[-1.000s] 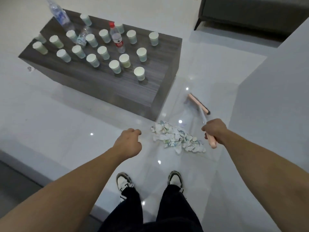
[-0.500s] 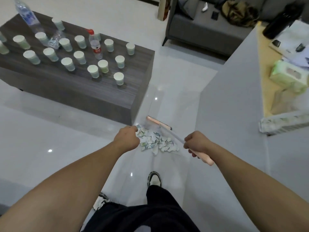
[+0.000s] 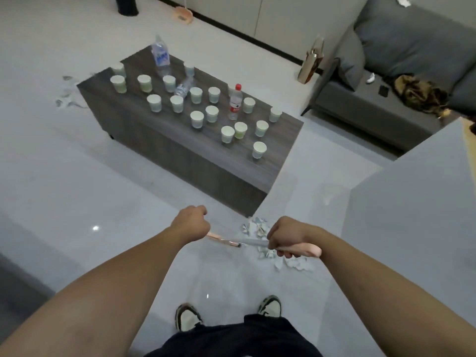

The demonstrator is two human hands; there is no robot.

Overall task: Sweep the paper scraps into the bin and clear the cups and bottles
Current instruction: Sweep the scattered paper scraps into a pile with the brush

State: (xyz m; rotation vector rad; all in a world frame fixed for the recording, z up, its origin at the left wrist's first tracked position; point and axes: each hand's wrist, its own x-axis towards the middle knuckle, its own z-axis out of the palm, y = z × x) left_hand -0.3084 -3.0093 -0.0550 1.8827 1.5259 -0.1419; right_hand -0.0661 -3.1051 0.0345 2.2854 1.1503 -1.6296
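Observation:
A pile of torn paper scraps (image 3: 291, 264) lies on the glossy floor by the near corner of the dark wooden table (image 3: 180, 155). My right hand (image 3: 286, 235) grips the pink handle of a small broom (image 3: 304, 249). Its pink head (image 3: 222, 240) rests on the floor left of the scraps, partly under my left hand (image 3: 192, 222), which is a closed fist holding nothing. Several paper cups (image 3: 197, 119) stand on the table. A red-capped bottle (image 3: 235, 101) and a clear bottle (image 3: 160, 56) stand among them, and a third bottle (image 3: 183, 87) lies on its side.
More scraps (image 3: 65, 96) lie on the floor past the table's far left end. A pink dustpan (image 3: 183, 14) and a dark cylinder (image 3: 126, 6) stand by the far wall. A grey sofa (image 3: 381, 99) and a grey counter side (image 3: 412, 215) close off the right. My shoes (image 3: 186, 316) are below.
The broom head has swung from the far right side of the scraps over to their left. My right hand has moved over the pile. The view has lifted toward the far wall.

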